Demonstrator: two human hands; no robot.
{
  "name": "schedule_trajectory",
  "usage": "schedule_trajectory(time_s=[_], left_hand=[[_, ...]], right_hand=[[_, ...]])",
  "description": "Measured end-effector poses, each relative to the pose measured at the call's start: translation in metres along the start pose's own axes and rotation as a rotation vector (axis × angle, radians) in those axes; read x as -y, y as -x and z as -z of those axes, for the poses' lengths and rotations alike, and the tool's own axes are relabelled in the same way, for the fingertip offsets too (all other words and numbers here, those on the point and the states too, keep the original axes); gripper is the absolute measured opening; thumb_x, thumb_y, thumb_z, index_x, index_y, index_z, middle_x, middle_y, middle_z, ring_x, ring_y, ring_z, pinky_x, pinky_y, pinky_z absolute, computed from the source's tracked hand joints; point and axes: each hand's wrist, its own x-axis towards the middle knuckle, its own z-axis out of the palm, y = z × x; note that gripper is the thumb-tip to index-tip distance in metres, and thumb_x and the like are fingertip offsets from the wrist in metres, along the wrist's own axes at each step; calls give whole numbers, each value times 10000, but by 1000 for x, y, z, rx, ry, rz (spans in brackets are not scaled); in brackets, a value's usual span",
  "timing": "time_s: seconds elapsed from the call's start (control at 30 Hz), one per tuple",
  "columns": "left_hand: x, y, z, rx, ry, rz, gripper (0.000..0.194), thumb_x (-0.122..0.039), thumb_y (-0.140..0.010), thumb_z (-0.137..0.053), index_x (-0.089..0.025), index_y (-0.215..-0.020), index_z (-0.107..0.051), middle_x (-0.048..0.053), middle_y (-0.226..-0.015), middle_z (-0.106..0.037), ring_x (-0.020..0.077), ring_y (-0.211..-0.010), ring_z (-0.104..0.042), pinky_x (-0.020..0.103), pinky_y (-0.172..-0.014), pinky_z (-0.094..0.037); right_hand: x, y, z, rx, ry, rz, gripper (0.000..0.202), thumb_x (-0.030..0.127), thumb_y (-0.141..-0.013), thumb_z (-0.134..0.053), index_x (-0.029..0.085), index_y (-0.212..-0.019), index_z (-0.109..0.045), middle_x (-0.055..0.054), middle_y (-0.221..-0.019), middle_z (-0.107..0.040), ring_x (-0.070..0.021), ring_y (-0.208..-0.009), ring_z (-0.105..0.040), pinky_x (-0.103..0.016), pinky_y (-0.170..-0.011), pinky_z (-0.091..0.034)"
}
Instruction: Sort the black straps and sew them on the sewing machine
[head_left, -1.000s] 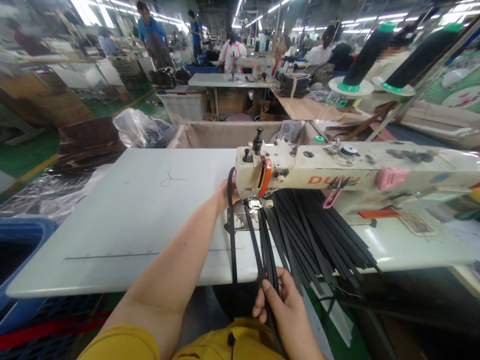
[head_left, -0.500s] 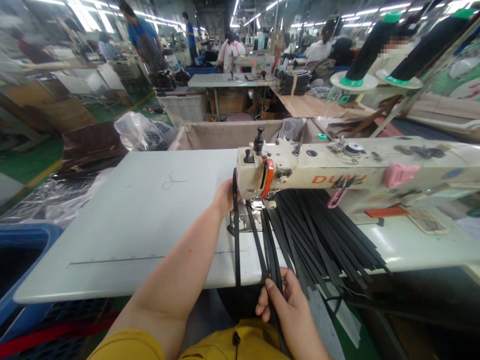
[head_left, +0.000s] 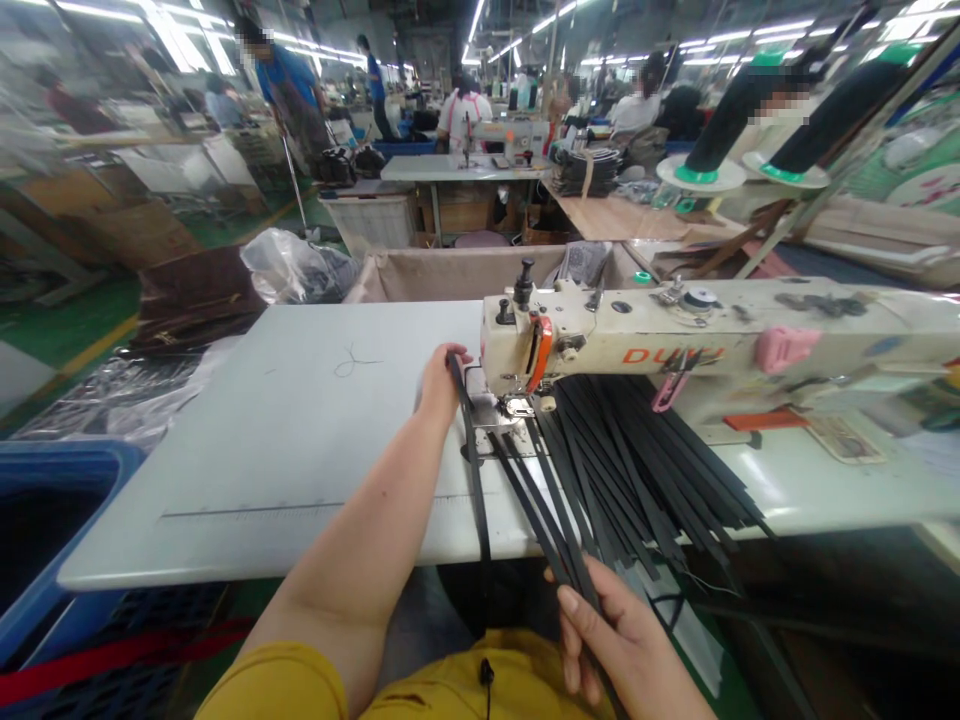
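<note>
At the left side of the sewing machine (head_left: 600, 335), my left hand (head_left: 444, 380) is closed on one end of a narrow black strap (head_left: 474, 470). That strap runs down over the table's front edge. Nearer to me, my right hand (head_left: 607, 620) pinches several black straps (head_left: 536, 510) between thumb and fingers. Their far ends lie on the metal needle plate (head_left: 491, 440), close to the presser foot (head_left: 517, 406). To the right, a fanned pile of black straps (head_left: 645, 470) rests under the machine arm.
The pale table (head_left: 315, 420) carries a printed ruler line and a loose thread (head_left: 356, 362). Left of it stands a blue crate (head_left: 67, 540). Two black thread cones (head_left: 720, 125) rise at the back right. Several people work at stations behind.
My left hand has come out from behind the machine head and moved slightly left with its strap. My right hand has drawn its straps toward me and right, away from the presser foot.
</note>
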Motion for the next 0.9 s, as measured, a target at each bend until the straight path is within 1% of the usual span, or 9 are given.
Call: schedule_trajectory(time_s=[0.07, 0.17, 0.33, 0.43, 0.53, 0.6, 0.7, 0.8, 0.9], left_hand=[[0, 3, 7, -37, 42, -20, 208, -364, -941, -500, -202, -1007, -613, 49, -886, -735, 192, -890, -711, 327, -868, -560], [-3, 14, 20, 14, 94, -52, 278, -435, -974, -489, -197, -1020, -624, 61, -888, -740, 190, -901, -723, 334, -886, -568], [-20, 48, 43, 22, -67, -127, 337, -465, -1006, -489, -196, -1046, -688, 78, -986, -766, 225, -993, -728, 375, -956, -559], [-29, 73, 54, -10, -215, -354, 308, -408, -1027, -489, -197, -1049, -712, 83, -1060, -753, 231, -1043, -701, 389, -979, -557], [-33, 98, 61, 61, -330, -620, 276, -311, -1053, -464, -210, -1156, -699, 98, -1164, -715, 222, -1111, -670, 389, -992, -568], [-33, 114, 66, 128, -445, -765, 286, -235, -1056, -450, -218, -1231, -675, 110, -1212, -691, 226, -1194, -641, 404, -1054, -545], [-31, 137, 71, 204, -683, -930, 325, -141, -1036, -451, -186, -1291, -648, 133, -1222, -683, 249, -1301, -584, 417, -1120, -505], [-27, 156, 72, 249, -881, -1019, 319, -113, -1019, -475, -160, -1278, -656, 141, -1238, -692, 267, -1270, -607, 425, -1077, -525], [-24, 168, 70, 292, -959, -986, 282, -117, -1017, -479, -168, -1206, -683, 121, -1244, -704, 265, -1243, -627, 458, -1073, -511]], right_hand=[[9, 3, 7, -34, 19, 31, 448, 652, -862, -667, 228, -949, -554, 56, -583, -613, -111, -406, -570, -213, -374, -393], [25, -2, 17, -132, 37, 119, 446, 654, -836, -685, 230, -894, -556, 48, -576, -613, -112, -396, -538, -222, -356, -369], [53, -30, 34, -218, 209, 202, 379, 600, -864, -621, 225, -867, -570, 47, -557, -584, -107, -400, -476, -235, -379, -341], [72, -52, 44, -280, 442, 284, 325, 481, -916, -532, 210, -1077, -607, 12, -658, -636, -153, -466, -547, -281, -434, -415], [86, -69, 49, -460, 797, 457, 425, 310, -900, -528, 145, -1288, -580, -99, -859, -716, -249, -724, -681, -400, -694, -566], [88, -75, 47, -594, 1035, 594, 522, 244, -878, -549, 75, -1371, -545, -214, -1090, -699, -330, -986, -682, -487, -888, -556], [77, -77, 33, -716, 1331, 677, 583, 272, -894, -599, 43, -1424, -524, -290, -1304, -612, -422, -1214, -588, -570, -1018, -490], [61, -77, 20, -723, 1505, 680, 577, 344, -920, -638, 160, -1457, -539, -241, -1467, -557, -434, -1374, -487, -605, -1124, -389], [53, -83, 20, -699, 1601, 648, 509, 314, -966, -586, 260, -1470, -547, -159, -1563, -520, -390, -1423, -467, -568, -1164, -340]])
